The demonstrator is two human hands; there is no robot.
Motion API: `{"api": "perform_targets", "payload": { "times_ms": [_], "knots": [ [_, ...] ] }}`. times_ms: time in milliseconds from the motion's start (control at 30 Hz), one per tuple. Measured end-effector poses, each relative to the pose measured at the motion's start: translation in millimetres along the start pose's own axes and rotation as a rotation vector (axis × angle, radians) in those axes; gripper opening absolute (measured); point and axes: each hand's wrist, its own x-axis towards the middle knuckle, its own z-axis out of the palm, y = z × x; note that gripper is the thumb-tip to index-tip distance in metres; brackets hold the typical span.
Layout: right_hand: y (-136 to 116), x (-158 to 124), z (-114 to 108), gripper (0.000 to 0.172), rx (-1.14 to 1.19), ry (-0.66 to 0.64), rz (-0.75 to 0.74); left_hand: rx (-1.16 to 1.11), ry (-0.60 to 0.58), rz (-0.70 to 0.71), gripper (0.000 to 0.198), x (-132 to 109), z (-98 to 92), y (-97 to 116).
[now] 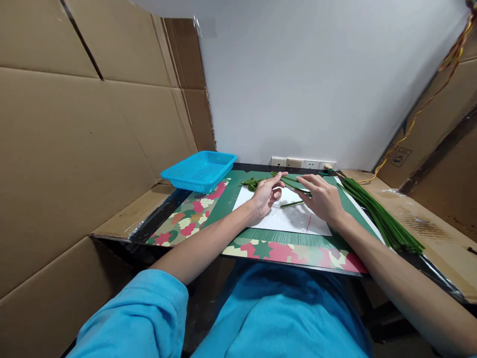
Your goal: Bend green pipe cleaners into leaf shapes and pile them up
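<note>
My left hand (267, 193) hovers over a white sheet (283, 219), thumb and forefinger pinched on a thin green strip (286, 177). My right hand (321, 198) rests on the sheet beside it, fingers curled down over the same green strips near their middle. A short green strip (291, 204) lies loose on the sheet between both hands. A small tangle of folded green strips (252, 184) sits just beyond my left hand. A red line (309, 222) is marked on the sheet near my right wrist.
A green mat (283, 237) lies under the sheet on a camouflage-patterned tabletop (186, 219). A blue perforated basket (200, 170) stands at the left back. A long bundle of green strips (380, 216) lies along the right. Cardboard walls close both sides; wall sockets (301, 163) sit behind.
</note>
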Motion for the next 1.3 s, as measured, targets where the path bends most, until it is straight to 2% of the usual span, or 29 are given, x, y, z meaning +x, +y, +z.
{"api": "perform_targets", "payload": {
  "times_ms": [233,467,667,867,1100,1300],
  "knots": [
    [5,1,9,0.030,0.238,-0.106,0.122,0.231,-0.037,0.153,0.050,4,-1.7,-8],
    [6,2,8,0.029,0.391,-0.097,0.196,0.322,0.035,0.270,0.049,5,0.5,-8],
    [-6,5,6,0.030,0.328,-0.109,0.212,0.310,0.080,0.259,0.045,4,1.4,-3],
    [-7,2,16,0.032,0.190,-0.124,0.194,0.241,0.077,0.231,0.042,4,1.9,-3],
    [0,2,17,0.031,0.340,-0.107,0.294,0.243,0.066,0.239,0.043,4,1.5,-5],
    [0,1,19,0.030,0.419,-0.069,0.319,0.263,0.096,0.229,0.040,3,2.5,-4]
  ]
}}
